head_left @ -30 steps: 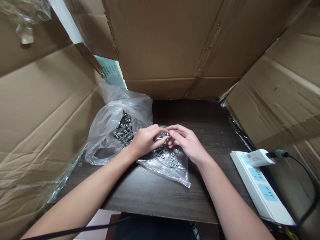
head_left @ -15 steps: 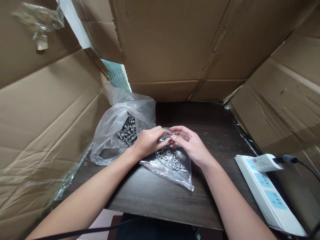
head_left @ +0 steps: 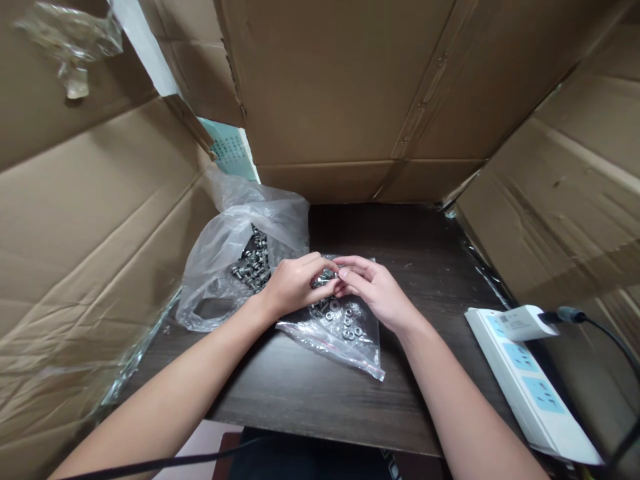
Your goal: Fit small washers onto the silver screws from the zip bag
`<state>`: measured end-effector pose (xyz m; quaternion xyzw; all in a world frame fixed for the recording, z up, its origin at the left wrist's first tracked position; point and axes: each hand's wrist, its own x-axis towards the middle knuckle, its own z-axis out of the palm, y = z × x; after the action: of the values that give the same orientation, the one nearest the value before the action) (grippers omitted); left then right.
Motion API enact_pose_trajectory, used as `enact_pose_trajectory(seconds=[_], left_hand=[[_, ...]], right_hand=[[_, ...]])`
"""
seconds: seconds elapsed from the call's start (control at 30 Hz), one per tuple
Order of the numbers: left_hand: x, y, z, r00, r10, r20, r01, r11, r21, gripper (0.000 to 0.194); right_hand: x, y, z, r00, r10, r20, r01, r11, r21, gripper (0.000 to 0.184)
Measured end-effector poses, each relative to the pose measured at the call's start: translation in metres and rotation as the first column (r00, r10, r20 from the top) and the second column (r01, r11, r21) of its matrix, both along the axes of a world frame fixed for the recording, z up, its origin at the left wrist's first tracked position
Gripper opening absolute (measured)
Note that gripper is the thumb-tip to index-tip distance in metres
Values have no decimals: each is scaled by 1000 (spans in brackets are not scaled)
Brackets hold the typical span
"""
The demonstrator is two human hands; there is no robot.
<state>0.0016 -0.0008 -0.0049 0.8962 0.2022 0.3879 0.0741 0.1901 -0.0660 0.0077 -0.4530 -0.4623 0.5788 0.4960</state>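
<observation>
Over a clear zip bag (head_left: 320, 339) on the tabletop, my left hand (head_left: 303, 283) and my right hand (head_left: 373, 293) meet at the fingertips. Both are closed in a pinch around a small metal fastener, mostly covered by the fingers; its exact kind cannot be made out. Loose nuts and washers (head_left: 349, 323) lie on the zip bag below my right hand. Left of my left hand a larger cloudy plastic bag (head_left: 210, 267) stands open, with a heap of metal bolts (head_left: 255, 263) showing inside.
Cardboard walls (head_left: 325, 80) enclose the dark wooden table (head_left: 280, 393) at the back and both sides. A white power strip (head_left: 530, 380) with a plugged-in charger (head_left: 527, 323) lies at the right. Black cable (head_left: 165, 461) crosses the lower left.
My fingertips have shifted slightly and drawn closer together around the small metal fastener. The whole view has moved a little; both bags stay in place.
</observation>
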Motion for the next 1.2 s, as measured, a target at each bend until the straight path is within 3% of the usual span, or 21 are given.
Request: enact_pose_trajectory(seconds=[0.2,0.4,0.57,0.7,0.77,0.9,1.07,1.13,1.2], left_hand=[[-1,0,2,999,10,-31,-11,999,-46,15],[-2,4,0,1000,-7,-10,7,1000,18,14],[-2,2,1,1000,0,-7,0,1000,30,15],[-1,0,2,1000,-20,-3,20,999,26,15],[-1,1,1,1000,-11,-9,11,1000,23,15],[-1,1,-1,1000,-3,-8,3,1000,24,16],[0,0,0,1000,-7,-14,7,1000,-4,17],[0,0,0,1000,-5,-9,5,1000,-12,17],[-1,0,1,1000,-10,1,10,1000,-11,17]], right_hand=[[1,2,-1,999,-35,-38,35,999,0,43],[-3,2,-4,996,-23,86,25,999,-24,37],[-3,1,-2,1000,-15,-22,16,998,53,47],[-2,0,1,989,-66,136,66,998,8,30],[-3,-1,3,979,-102,175,96,994,45,27],[-3,-1,5,996,-34,84,25,994,107,41],[-1,1,3,969,-118,217,104,992,75,33],[0,0,4,980,-119,158,104,989,101,30],[0,0,6,996,-51,69,45,995,88,45]])
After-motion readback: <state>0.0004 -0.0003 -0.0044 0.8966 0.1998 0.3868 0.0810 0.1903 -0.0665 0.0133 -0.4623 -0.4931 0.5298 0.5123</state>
